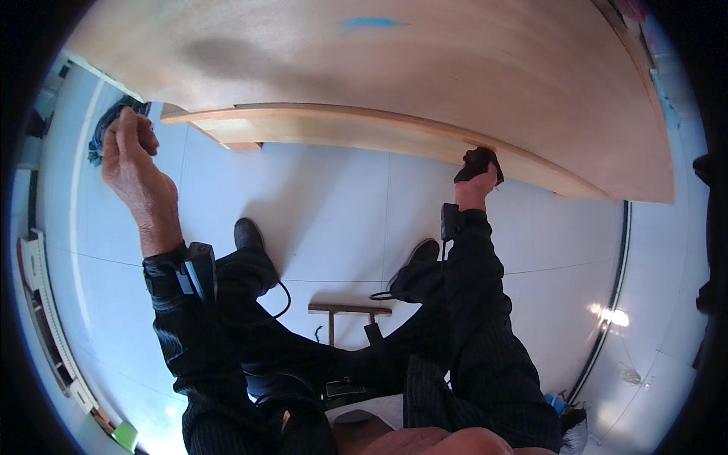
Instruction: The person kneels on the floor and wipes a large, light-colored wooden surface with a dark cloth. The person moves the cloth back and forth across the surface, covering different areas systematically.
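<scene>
My right hand (480,185) grips a dark brown, crumpled cloth-like piece (476,162) against the long wooden edge strip (352,115) of a broad wooden panel (432,62). What exactly the piece is made of cannot be told. Off to the left, apart from that strip, my left hand (136,165) is raised with its fingers curled. A dark blue-grey bundle (102,132) shows just behind its fingers; whether the hand touches it is unclear. The panel's face carries a blue smear (372,23).
Beneath the panel runs a pale lower board (341,135) with a small wooden block (244,145). A wooden stool (350,310) shows between my legs on the pale floor (335,227). Dark cables hang near my knees. A slotted white object (57,318) lies far left.
</scene>
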Tool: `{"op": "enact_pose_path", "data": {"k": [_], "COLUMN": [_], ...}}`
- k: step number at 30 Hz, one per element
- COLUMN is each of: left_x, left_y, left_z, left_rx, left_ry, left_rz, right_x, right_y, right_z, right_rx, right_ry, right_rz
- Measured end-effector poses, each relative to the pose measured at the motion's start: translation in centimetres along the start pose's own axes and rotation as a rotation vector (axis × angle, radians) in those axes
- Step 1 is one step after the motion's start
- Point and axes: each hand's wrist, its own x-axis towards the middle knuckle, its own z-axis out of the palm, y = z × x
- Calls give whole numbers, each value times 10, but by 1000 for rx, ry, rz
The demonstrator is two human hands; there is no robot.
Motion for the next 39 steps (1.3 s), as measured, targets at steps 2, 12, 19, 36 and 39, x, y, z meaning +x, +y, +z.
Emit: {"op": "enact_pose_path", "data": {"k": [2,12,19,36,39], "left_x": [-13,-12,-8,9,11], "left_y": [-20,-58,-57,-61,-61], "left_z": [-6,-2,1,-27,-32], "left_rx": [-73,-179,-229,-288,-349], "left_ry": [76,42,51,110,90], "left_rz": [-212,-511,-527,-568,-545], "right_x": [-1,-19,-34,-123,-144], "right_y": [-4,-20,-20,41,55], "right_z": [-2,12,37,99,112], "right_rx": [-41,-60,-145,-352,-326], "right_ry": [-20,-164,-53,-231,-369], "right_rz": [-14,19,64,0,43]}}
